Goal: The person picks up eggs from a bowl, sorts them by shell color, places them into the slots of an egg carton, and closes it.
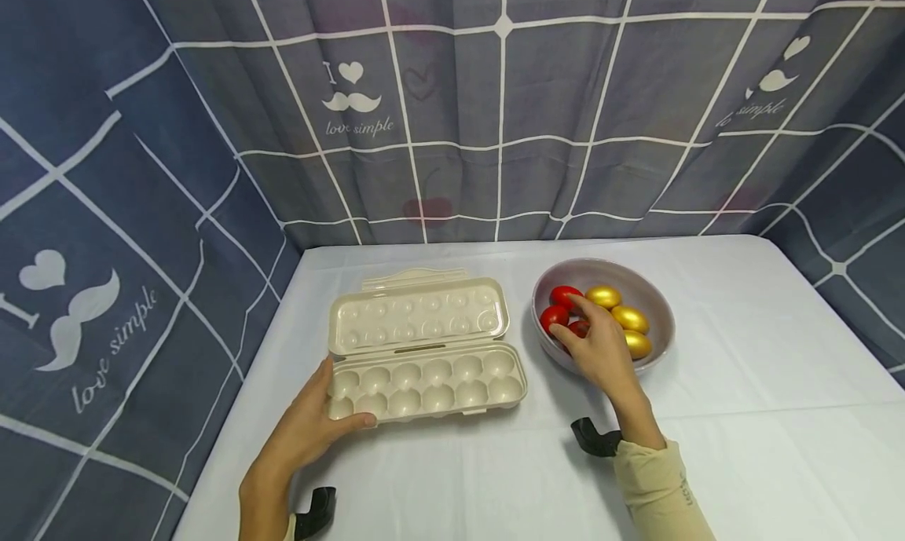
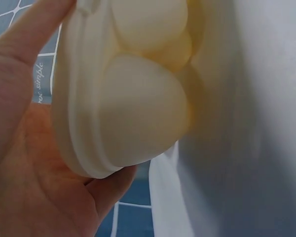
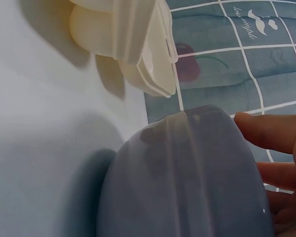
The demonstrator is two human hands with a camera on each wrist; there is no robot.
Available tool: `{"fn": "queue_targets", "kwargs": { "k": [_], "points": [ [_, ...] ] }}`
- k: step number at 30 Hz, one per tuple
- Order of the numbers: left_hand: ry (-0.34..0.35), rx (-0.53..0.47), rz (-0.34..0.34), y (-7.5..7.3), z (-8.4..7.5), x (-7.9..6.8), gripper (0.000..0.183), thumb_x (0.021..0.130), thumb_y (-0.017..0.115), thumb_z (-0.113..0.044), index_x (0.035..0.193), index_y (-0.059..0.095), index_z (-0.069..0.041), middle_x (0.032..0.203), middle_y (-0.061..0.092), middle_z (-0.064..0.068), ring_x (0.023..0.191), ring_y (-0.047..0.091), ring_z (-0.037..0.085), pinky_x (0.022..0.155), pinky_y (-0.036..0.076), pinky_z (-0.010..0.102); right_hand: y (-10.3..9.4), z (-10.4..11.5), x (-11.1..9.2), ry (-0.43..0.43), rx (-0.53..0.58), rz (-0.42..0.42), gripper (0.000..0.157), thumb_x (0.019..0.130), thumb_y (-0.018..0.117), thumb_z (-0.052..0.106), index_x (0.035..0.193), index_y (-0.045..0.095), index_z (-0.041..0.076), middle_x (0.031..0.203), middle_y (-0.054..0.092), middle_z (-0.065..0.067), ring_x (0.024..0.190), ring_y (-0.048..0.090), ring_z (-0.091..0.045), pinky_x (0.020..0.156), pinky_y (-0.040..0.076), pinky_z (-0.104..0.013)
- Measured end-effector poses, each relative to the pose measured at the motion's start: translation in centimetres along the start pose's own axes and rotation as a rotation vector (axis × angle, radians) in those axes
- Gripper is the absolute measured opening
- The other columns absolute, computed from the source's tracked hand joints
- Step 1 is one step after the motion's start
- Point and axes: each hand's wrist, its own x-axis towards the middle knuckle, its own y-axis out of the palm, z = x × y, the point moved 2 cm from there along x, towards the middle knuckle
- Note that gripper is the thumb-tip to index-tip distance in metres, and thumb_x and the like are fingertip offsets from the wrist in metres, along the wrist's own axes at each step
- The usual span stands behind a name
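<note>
Head view: the white-covered surface [image 1: 763,345] before me bears an egg carton [image 1: 422,386] and, to its right, a bowl [image 1: 657,317].
Left hand [image 1: 307,431]: grips the carton's left end, thumb along the front edge, other fingers round the end.
Egg carton: cream, lid folded back toward the curtain [image 1: 459,117], two rows of wells nearer the person.
Right hand [image 1: 601,349]: reaches into the bowl, thumb and index finger apart among the red eggs [image 1: 554,317]; I cannot tell whether the fingers grip one.
Bowl: round, greyish; red eggs at left, gold eggs [image 1: 630,318] at right.
Left wrist view: rounded undersides of the wells, close to the palm.
Right wrist view: the bowl's outer wall, fingers by the rim; eggs hidden from that side.
Right wrist: pale sleeve [image 1: 665,486], black curved piece [image 1: 597,439] beside it.
Curtain: grey-blue, white grid lines, lettering "love simple".
</note>
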Motion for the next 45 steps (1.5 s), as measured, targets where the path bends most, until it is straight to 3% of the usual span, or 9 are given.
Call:
{"fn": "queue_targets", "kwargs": {
  "k": [6,9,17,24,35,45],
  "points": [
    [-0.056,0.097,-0.013,0.2,0.1,-0.8,0.126,0.07,0.085,-0.052,0.158,0.01,-0.002,0.16,0.018,0.022,0.146,0.019,0.039,0.111,0.021,0.06,-0.3,-0.1,0.0,0.081,-0.065,0.068,0.052,0.089,0.074,0.017,0.132,0.057,-0.005,0.116,0.066,-0.022,0.101,0.06,-0.038,0.089,0.045,-0.051],
    [-0.068,0.137,-0.026,0.2,0.1,-1.1,0.128,0.069,0.085,-0.053,0.156,0.01,0.004,0.16,0.015,0.025,0.145,0.017,0.043,0.111,0.021,0.062,-0.5,-0.2,0.1,0.111,-0.076,0.115,0.055,0.09,0.073,0.02,0.134,0.054,-0.007,0.123,0.062,-0.024,0.111,0.057,-0.04,0.097,0.042,-0.054],
    [-0.043,0.135,-0.049,0.7,-0.1,-1.3,0.127,0.066,0.087,-0.052,0.157,0.013,-0.003,0.157,0.023,0.026,0.143,0.022,0.041,0.109,0.024,0.062,-0.6,-0.4,0.0,0.088,-0.14,0.142,0.054,0.088,0.074,0.018,0.131,0.055,-0.01,0.116,0.064,-0.025,0.1,0.059,-0.04,0.089,0.046,-0.053],
    [-0.073,0.165,-0.035,0.8,-0.5,-1.5,0.13,0.068,0.086,-0.053,0.155,0.01,0.006,0.156,0.015,0.034,0.144,0.015,0.048,0.111,0.019,0.063,-0.1,-0.7,0.1,0.074,-0.26,0.149,0.054,0.086,0.074,0.016,0.128,0.055,-0.011,0.1,0.065,-0.023,0.092,0.057,-0.043,0.079,0.046,-0.054],
    [-0.079,0.163,-0.044,1.0,-0.2,-1.6,0.131,0.069,0.085,-0.052,0.152,0.008,0.013,0.155,0.012,0.037,0.144,0.013,0.049,0.111,0.019,0.062,-0.2,-0.9,0.5,0.075,-0.205,0.23,0.057,0.088,0.073,0.016,0.132,0.052,-0.013,0.111,0.065,-0.028,0.103,0.06,-0.043,0.094,0.045,-0.056],
    [-0.075,0.168,-0.049,1.1,-0.1,-1.6,0.131,0.068,0.086,-0.052,0.151,0.009,0.014,0.155,0.012,0.037,0.144,0.013,0.048,0.112,0.019,0.062,-0.2,-1.1,0.7,0.037,-0.148,0.304,0.05,0.096,0.064,0.021,0.131,0.055,-0.013,0.122,0.062,-0.028,0.113,0.058,-0.043,0.099,0.042,-0.057]
  ]
}}
